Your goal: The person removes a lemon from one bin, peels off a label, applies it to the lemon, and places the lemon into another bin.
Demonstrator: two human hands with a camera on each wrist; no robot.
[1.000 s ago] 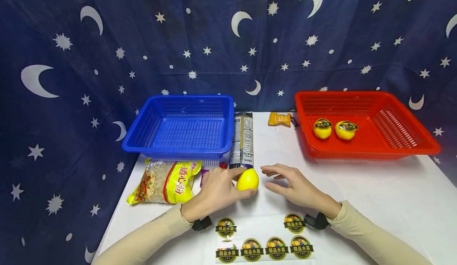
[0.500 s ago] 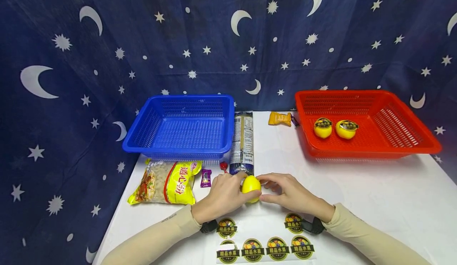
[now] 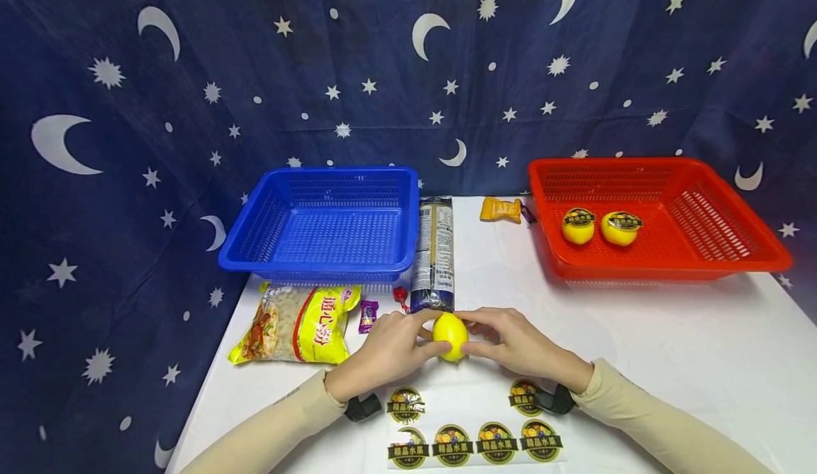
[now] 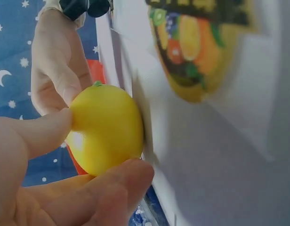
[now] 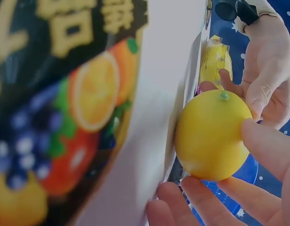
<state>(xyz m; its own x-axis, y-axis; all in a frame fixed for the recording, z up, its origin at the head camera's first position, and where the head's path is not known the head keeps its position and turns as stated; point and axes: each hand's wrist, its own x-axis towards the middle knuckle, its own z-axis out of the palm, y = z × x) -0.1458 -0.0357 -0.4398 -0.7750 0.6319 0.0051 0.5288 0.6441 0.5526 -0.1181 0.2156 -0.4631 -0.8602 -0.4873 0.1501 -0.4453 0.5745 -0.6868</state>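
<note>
While both hands (image 3: 389,350) (image 3: 517,346) pinch one bare lemon (image 3: 450,335), two labelled lemons (image 3: 578,225) (image 3: 620,227) sit in the red basket (image 3: 734,265); only wrist views show its green tip (image 5: 224,95).

Blue basket (image 3: 325,226), red basket (image 3: 702,197) with two labelled lemons (image 3: 600,227), snack bag (image 3: 296,323), sticker sheet (image 3: 475,440)

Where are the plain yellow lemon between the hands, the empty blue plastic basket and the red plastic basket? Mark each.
Yellow lemon (image 3: 450,335), head view, middle of its skin.
Blue plastic basket (image 3: 319,264), head view, front rim.
Red plastic basket (image 3: 664,269), head view, front rim.
</note>
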